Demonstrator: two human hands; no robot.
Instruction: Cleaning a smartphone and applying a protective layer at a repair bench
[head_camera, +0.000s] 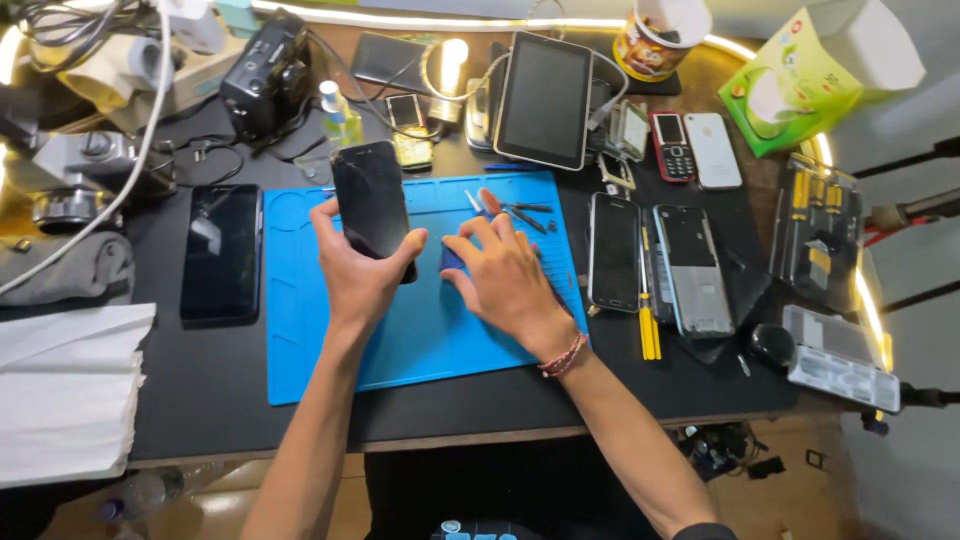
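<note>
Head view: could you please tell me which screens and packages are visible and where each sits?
Black phone: dark screen, upright in left hand.
Tablet: pale frame, dark screen, back centre.
Black slab phone: flat, left of blue mat.
Green-white carton: back right.
Right hand: on mat.

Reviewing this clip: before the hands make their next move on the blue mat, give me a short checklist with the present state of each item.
1. Left hand has a firm hold on the black phone: ok, fingers wrap it, lifted off the mat.
2. Right hand pressing a small blue object: ok, though what it is cannot be told.
3. Blue mat lies flat: ok.
4. Tweezers within reach: ok, just beyond the right hand.
5. Phone screen intact: cannot tell.
</note>
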